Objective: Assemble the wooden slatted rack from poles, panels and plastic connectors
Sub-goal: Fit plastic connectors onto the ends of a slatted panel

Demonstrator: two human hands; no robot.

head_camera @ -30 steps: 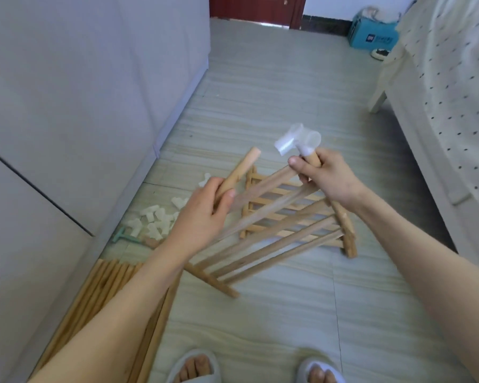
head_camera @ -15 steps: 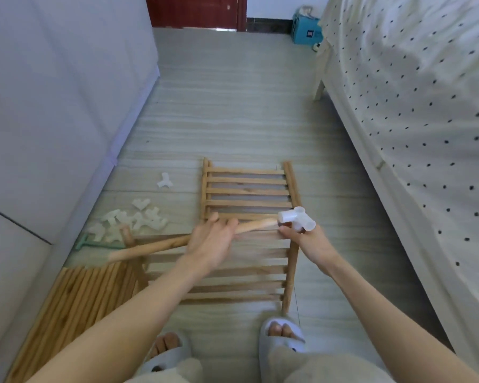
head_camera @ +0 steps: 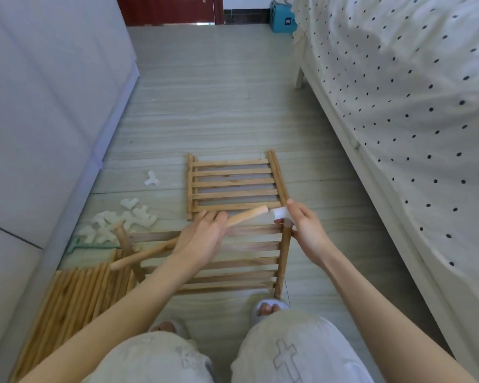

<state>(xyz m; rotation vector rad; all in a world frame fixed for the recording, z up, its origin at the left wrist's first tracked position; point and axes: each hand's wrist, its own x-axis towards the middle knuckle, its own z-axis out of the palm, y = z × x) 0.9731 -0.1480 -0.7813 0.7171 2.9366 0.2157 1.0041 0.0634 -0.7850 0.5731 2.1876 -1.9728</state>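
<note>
My left hand (head_camera: 202, 239) grips a round wooden pole (head_camera: 246, 216) near its middle, the pole's tip pointing right. My right hand (head_camera: 306, 230) holds a white plastic connector (head_camera: 279, 212) at the top of the near slatted panel's right rail (head_camera: 285, 258). A small gap separates the pole tip from the connector's open socket. The near panel (head_camera: 233, 261) lies under both hands. A second slatted panel (head_camera: 234, 185) lies flat on the floor beyond it.
Several loose white connectors (head_camera: 122, 221) are scattered on the floor at left, one more (head_camera: 151, 179) farther off. A green tool (head_camera: 78, 246) lies beside them. A bundle of poles (head_camera: 75, 302) lies at lower left. A bed (head_camera: 412, 106) borders the right, a cabinet (head_camera: 39, 106) the left.
The near panel has come down from a raised tilt to lie low over the floor. The pole swung level, its tip now close to the connector in my right hand.
</note>
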